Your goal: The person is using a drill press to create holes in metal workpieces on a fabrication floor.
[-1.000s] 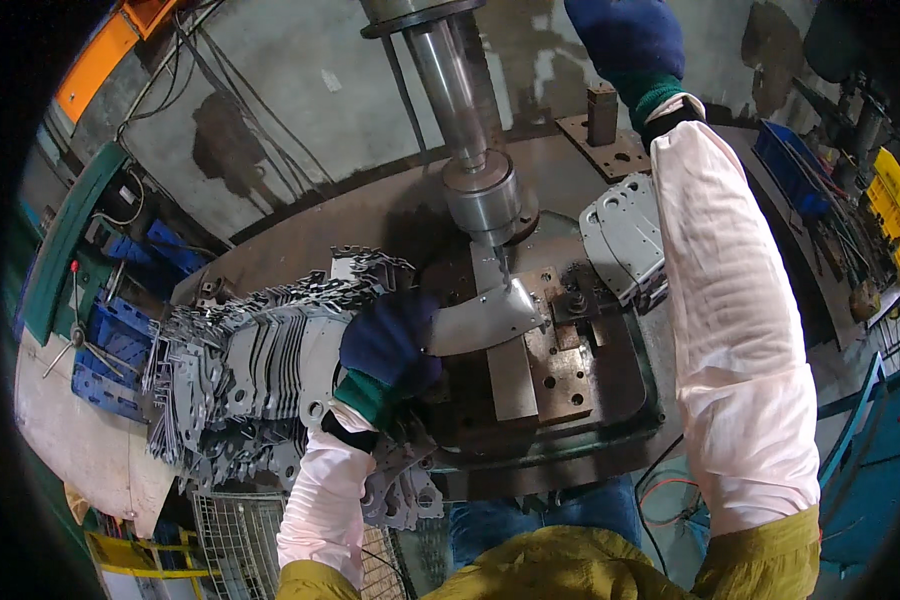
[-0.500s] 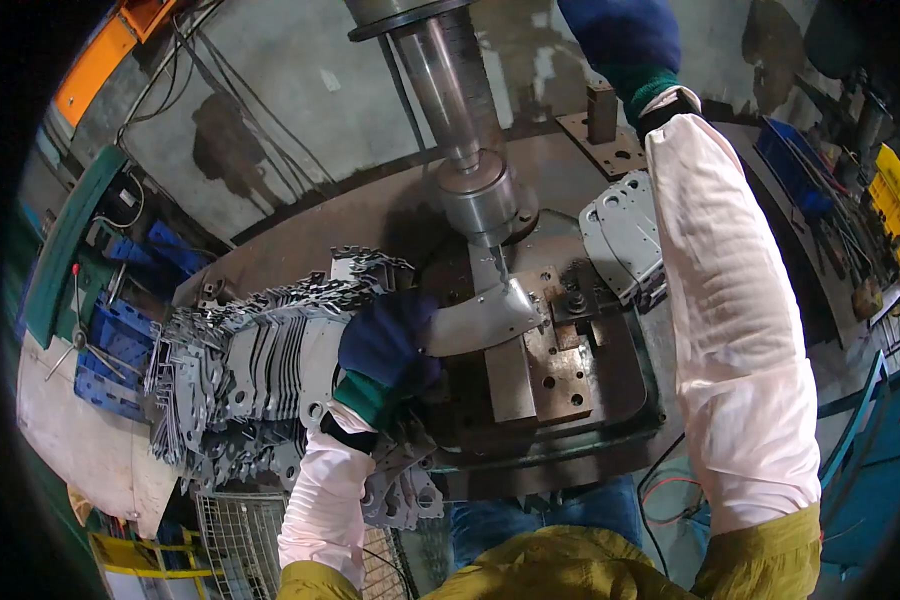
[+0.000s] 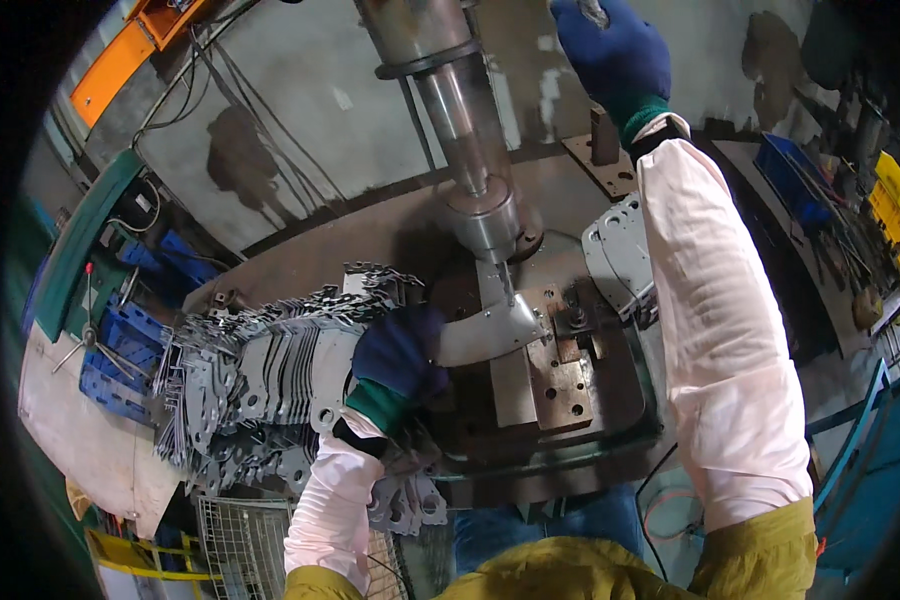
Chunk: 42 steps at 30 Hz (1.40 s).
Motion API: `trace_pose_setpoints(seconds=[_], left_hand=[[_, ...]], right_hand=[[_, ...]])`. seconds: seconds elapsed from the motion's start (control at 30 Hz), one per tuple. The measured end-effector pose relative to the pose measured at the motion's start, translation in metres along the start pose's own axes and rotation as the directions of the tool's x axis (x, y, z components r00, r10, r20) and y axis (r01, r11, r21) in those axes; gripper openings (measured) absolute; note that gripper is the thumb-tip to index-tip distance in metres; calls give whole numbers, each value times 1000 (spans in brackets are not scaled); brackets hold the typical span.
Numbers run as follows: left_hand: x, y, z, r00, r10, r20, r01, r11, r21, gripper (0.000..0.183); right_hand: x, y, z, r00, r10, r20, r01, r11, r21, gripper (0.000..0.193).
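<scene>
My left hand (image 3: 398, 352), in a blue glove with a green cuff, is closed on the near end of a curved flat grey metal plate (image 3: 485, 335). The plate's far end lies on a bolted steel fixture block (image 3: 562, 385). Directly above that end is the thin tool (image 3: 508, 283) of a machine spindle (image 3: 483, 215); I cannot tell whether it touches the plate. High at the upper right, my right hand (image 3: 615, 55), gloved the same way, is wrapped around a metal handle (image 3: 593, 12), of which only the end shows.
A dense stack of similar plates (image 3: 280, 375) stands left of my left hand. A smaller pile of plates (image 3: 620, 250) lies by my right forearm. Blue bins (image 3: 120, 350), a blue tray (image 3: 795, 175), a yellow bin (image 3: 895, 215) and a wire basket (image 3: 245, 550) surround the worktable (image 3: 360, 215).
The whole view has shifted slightly, and the end of the handle now shows above my right hand. My left hand keeps its hold on the plate.
</scene>
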<state>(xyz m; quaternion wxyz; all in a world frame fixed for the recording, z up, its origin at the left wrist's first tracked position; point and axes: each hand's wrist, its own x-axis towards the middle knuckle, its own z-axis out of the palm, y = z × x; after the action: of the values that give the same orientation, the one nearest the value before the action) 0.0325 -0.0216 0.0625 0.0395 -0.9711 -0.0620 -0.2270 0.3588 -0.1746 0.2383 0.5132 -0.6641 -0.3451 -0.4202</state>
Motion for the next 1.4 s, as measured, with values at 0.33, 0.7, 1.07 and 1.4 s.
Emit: trace_pose_setpoints(seconds=[0.33, 0.7, 1.07, 1.4], left_hand=[[-5, -11, 10, 995, -30, 97, 30, 1000, 2, 52], [-1, 0, -13, 966, -77, 247, 93, 994, -52, 54], [4, 19, -20, 935, -215, 284, 234, 972, -35, 38], [23, 8, -3, 969, -125, 212, 129, 992, -5, 32]], right_hand=[[-4, -3, 3, 989, 140, -39, -142, 989, -38, 44], [-2, -9, -1, 973, 226, 35, -226, 974, -5, 48], [2, -18, -18, 933, 290, 213, -271, 956, -114, 57], [-9, 9, -66, 849, -91, 521, 29, 992, 127, 56]])
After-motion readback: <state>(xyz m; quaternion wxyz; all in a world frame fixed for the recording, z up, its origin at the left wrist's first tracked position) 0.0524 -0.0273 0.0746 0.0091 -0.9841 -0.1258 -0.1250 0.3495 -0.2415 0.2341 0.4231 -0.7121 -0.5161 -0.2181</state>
